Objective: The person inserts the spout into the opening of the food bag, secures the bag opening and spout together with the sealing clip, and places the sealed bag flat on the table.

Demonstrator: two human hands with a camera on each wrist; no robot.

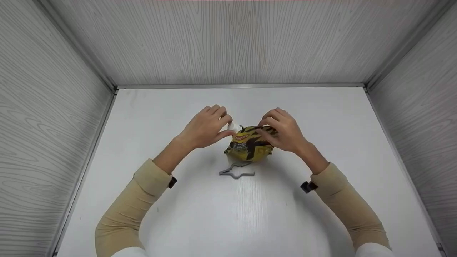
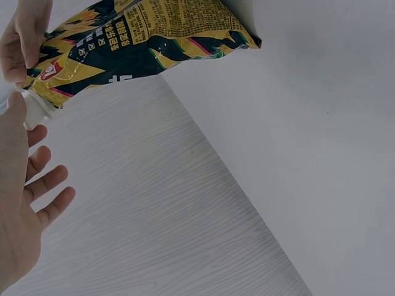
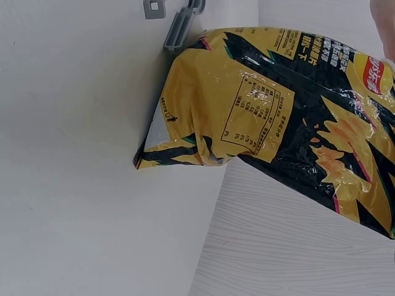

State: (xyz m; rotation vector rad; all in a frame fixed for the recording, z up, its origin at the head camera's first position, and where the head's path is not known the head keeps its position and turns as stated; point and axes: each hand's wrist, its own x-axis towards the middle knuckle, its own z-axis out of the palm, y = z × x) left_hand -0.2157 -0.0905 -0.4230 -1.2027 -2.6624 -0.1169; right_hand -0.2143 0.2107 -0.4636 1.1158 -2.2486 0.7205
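A yellow and black snack bag (image 1: 250, 144) with a red logo stands upright on the table, its lower end near the surface. My right hand (image 1: 284, 130) grips the bag's top edge on the right between thumb and fingers. At the bag's upper left corner, my left hand (image 1: 207, 126) pinches a small white round piece (image 2: 37, 110) between thumb and index finger. Its other fingers are spread in the left wrist view. The white piece touches the bag's corner; it looks like a cap, but its exact kind is unclear. A grey plastic clip (image 1: 246, 175), its two arms apart, lies just in front of the bag.
The white table (image 1: 232, 214) is bounded by a wood-grain back panel (image 1: 232, 43) and side panels (image 1: 39, 142) to the left and right. Metal strips run along the table's edges. Tan sleeves with small black devices cover the forearms.
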